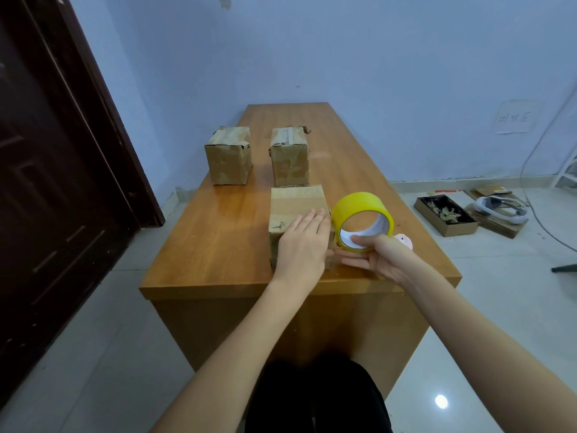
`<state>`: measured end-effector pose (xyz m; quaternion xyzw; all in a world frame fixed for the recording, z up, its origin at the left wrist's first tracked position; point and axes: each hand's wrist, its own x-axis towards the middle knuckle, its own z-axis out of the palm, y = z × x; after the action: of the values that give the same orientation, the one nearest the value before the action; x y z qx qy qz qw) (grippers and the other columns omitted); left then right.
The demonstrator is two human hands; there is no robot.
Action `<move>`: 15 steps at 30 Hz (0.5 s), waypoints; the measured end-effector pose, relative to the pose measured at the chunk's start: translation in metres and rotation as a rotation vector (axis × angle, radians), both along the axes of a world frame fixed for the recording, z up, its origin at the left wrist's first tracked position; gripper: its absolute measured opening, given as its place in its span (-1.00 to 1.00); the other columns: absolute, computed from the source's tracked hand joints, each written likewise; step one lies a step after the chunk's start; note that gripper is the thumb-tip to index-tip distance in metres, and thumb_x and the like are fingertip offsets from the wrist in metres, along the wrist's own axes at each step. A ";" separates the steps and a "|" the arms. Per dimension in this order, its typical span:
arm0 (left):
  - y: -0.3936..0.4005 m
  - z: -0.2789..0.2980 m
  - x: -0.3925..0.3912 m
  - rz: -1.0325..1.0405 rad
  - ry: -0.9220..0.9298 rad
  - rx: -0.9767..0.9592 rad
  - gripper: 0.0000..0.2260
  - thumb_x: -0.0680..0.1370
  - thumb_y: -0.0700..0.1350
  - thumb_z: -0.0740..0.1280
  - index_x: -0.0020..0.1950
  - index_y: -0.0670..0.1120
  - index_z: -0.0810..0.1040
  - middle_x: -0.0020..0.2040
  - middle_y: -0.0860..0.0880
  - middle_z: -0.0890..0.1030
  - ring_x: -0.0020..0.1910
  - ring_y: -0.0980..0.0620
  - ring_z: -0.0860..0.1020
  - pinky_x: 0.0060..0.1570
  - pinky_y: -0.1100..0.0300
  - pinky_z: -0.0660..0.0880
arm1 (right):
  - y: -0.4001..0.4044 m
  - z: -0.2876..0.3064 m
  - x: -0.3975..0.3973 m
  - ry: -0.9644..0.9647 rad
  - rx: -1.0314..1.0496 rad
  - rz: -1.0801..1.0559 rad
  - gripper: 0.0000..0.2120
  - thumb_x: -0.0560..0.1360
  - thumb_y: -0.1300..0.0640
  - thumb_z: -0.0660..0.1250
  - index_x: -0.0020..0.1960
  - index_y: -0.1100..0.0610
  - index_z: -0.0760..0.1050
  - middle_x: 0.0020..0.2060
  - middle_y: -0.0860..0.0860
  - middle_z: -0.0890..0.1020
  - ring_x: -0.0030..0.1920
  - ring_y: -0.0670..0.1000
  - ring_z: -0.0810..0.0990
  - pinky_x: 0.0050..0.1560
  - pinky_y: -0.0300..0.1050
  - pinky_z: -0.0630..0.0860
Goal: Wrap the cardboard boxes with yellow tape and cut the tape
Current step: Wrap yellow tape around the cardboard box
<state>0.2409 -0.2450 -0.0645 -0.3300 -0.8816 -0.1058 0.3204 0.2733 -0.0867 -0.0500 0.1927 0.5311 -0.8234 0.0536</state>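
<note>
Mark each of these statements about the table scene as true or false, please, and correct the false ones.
1. The left hand lies flat on top of the nearest cardboard box. True.
2. The right hand holds a roll of yellow tape. True.
3. Four cardboard boxes stand on the wooden table. False: there are three, the nearest one plus the far left box and the far right box.
4. The tape roll lies to the left of the nearest box. False: it is at the box's right side.
5. Yellow tape already goes around the two far boxes. False: no yellow tape shows on them.
</note>
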 end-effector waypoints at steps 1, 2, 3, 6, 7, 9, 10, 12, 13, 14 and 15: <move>0.000 0.000 0.000 -0.005 0.012 0.018 -0.36 0.12 -0.08 0.66 0.14 -0.23 0.61 0.10 -0.13 0.65 0.11 -0.07 0.61 0.11 0.06 0.51 | 0.000 -0.001 0.000 -0.001 0.012 -0.008 -0.74 0.57 0.36 0.23 0.24 0.31 0.32 -0.01 0.29 0.61 -0.21 0.19 0.69 -0.33 -0.02 0.65; 0.000 0.000 -0.001 -0.016 0.035 0.041 -0.36 0.11 -0.08 0.67 0.13 -0.23 0.62 0.09 -0.12 0.65 0.10 -0.06 0.62 0.09 0.07 0.52 | 0.000 -0.002 0.000 -0.001 0.056 -0.011 -0.72 0.56 0.34 0.26 0.25 0.31 0.34 0.01 0.28 0.61 -0.18 0.19 0.69 -0.32 -0.03 0.65; 0.000 0.000 -0.001 -0.028 0.057 0.062 -0.37 0.12 -0.07 0.66 0.12 -0.22 0.63 0.09 -0.11 0.66 0.10 -0.06 0.62 0.09 0.07 0.52 | 0.000 -0.003 0.001 0.007 0.109 -0.011 -0.71 0.55 0.31 0.29 0.25 0.31 0.36 0.04 0.27 0.61 -0.15 0.19 0.69 -0.30 -0.04 0.65; -0.006 0.000 -0.003 -0.028 0.106 0.156 -0.40 0.15 -0.03 0.64 0.12 -0.20 0.63 0.08 -0.09 0.66 0.09 -0.04 0.62 0.03 0.07 0.55 | 0.001 -0.003 0.002 0.073 0.252 -0.065 -0.64 0.50 0.25 0.39 0.25 0.32 0.43 0.08 0.22 0.62 0.00 0.20 0.66 -0.06 0.04 0.65; -0.008 0.003 -0.003 -0.022 0.087 0.208 -0.41 0.16 -0.02 0.64 0.13 -0.19 0.64 0.08 -0.08 0.66 0.09 -0.04 0.62 -0.02 0.07 0.57 | 0.002 -0.002 0.001 0.091 0.294 -0.095 -0.63 0.48 0.21 0.41 0.25 0.29 0.45 0.07 0.19 0.62 0.04 0.21 0.65 0.02 0.07 0.63; -0.010 0.013 0.000 -0.007 0.037 0.320 -0.45 0.20 0.01 0.62 0.13 -0.14 0.64 0.09 -0.04 0.66 0.07 -0.02 0.63 -0.16 0.11 0.59 | 0.000 0.007 -0.002 0.100 0.336 -0.071 -0.62 0.48 0.08 0.42 0.23 0.21 0.47 0.07 0.17 0.61 0.06 0.21 0.63 0.05 0.08 0.61; -0.011 0.016 0.001 0.001 0.029 0.363 -0.47 0.22 0.03 0.61 0.12 -0.12 0.64 0.08 -0.03 0.66 0.05 -0.02 0.63 -0.21 0.13 0.58 | -0.003 0.013 -0.003 0.108 0.347 -0.005 -0.61 0.48 0.02 0.41 0.23 0.18 0.48 0.07 0.19 0.63 0.05 0.21 0.64 0.02 0.07 0.62; -0.011 0.021 0.002 0.007 0.024 0.419 -0.51 0.26 0.04 0.58 0.12 -0.12 0.64 0.08 -0.02 0.67 0.02 -0.02 0.65 -0.24 0.13 0.58 | -0.011 0.024 -0.005 0.168 0.417 0.131 -0.65 0.51 -0.04 0.36 0.21 0.12 0.53 0.02 0.15 0.67 -0.01 0.14 0.67 -0.06 0.02 0.62; -0.011 0.022 0.003 0.008 0.008 0.447 -0.51 0.28 0.05 0.57 0.13 -0.13 0.63 0.08 -0.02 0.66 0.01 -0.03 0.65 -0.23 0.12 0.58 | -0.015 0.029 -0.006 0.207 0.466 0.166 -0.68 0.53 -0.05 0.34 0.21 0.08 0.54 0.00 0.11 0.69 -0.03 0.10 0.67 -0.07 0.00 0.62; -0.012 0.022 0.002 0.010 -0.015 0.478 -0.52 0.31 0.06 0.55 0.14 -0.14 0.62 0.09 -0.02 0.66 0.00 -0.04 0.65 -0.23 0.12 0.57 | -0.017 0.033 -0.008 0.238 0.512 0.179 -0.69 0.54 -0.06 0.32 0.21 0.06 0.54 -0.01 0.08 0.70 -0.04 0.08 0.68 -0.06 0.00 0.62; -0.014 0.022 0.002 0.012 -0.039 0.503 -0.52 0.32 0.07 0.54 0.15 -0.14 0.61 0.08 -0.02 0.66 -0.01 -0.05 0.65 -0.23 0.13 0.56 | -0.019 0.037 -0.010 0.256 0.546 0.185 -0.69 0.55 -0.05 0.31 0.22 0.07 0.54 -0.02 0.07 0.70 -0.04 0.07 0.68 -0.05 0.01 0.62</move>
<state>0.2427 -0.2590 -0.0427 -0.2325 -0.8354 -0.3264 0.3761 0.2636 -0.1056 -0.0132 0.0457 0.7501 -0.6597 0.0071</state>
